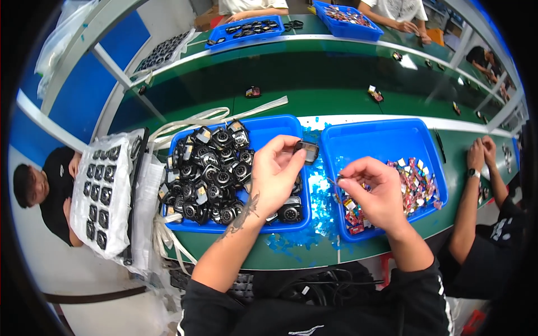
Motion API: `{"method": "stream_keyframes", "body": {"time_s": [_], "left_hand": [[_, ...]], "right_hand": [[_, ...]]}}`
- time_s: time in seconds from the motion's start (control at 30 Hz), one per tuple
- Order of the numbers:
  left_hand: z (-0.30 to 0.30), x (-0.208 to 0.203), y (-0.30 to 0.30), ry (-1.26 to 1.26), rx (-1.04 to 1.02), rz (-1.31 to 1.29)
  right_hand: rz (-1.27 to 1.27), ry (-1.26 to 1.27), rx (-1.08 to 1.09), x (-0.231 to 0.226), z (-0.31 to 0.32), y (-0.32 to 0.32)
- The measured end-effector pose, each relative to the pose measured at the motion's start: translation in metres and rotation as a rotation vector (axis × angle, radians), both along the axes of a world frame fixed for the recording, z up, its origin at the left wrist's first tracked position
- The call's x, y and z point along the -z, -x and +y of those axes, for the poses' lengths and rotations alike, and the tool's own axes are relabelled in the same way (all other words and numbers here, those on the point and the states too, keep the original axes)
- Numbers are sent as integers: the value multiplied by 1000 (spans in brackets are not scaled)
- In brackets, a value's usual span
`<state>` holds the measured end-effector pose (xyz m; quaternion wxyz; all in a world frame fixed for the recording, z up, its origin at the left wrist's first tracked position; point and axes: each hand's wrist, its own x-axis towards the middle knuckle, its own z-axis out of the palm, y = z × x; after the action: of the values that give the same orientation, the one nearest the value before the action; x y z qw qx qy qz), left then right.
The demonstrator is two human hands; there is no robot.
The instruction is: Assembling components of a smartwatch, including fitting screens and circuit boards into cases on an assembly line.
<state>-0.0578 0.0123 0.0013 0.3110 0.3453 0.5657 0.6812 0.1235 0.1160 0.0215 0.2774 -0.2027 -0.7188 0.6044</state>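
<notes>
Between the thumb and fingers of my left hand (276, 171) is a black smartwatch case (309, 152), raised above the gap between two blue bins. My right hand (374, 187) is closed in a pinch over the near left part of the right bin (370, 131). Something tiny and dark shows at its fingertips, too small to name. That bin holds a heap of small red, white and yellow electronic parts (416, 182). Beneath and left of my left hand, the left bin (274, 122) is piled with black watch cases (216, 168), several with round sensor backs facing up.
Blue film scraps (322, 210) litter the green table between the bins. Trays of watch cases (101, 190) stand at the left, beside white straps (224, 115). Boards lie on the green conveyor (314, 73). Co-workers' hands (482, 151) are at the right and across the line.
</notes>
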Motion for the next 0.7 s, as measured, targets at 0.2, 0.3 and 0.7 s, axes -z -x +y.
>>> {"method": "stream_keyframes", "body": {"time_s": [0.2,0.3,0.7], "left_hand": [[-6,0,-28,-73,121,-218],[-5,-6,-34,-106,258,-241],[-4,14,-45,-213,300,-279]], "right_hand": [[-10,-349,141,-11,-9,18],[20,-370,198,-17,-10,14],[43,-361,210,-13,-12,16]]}}
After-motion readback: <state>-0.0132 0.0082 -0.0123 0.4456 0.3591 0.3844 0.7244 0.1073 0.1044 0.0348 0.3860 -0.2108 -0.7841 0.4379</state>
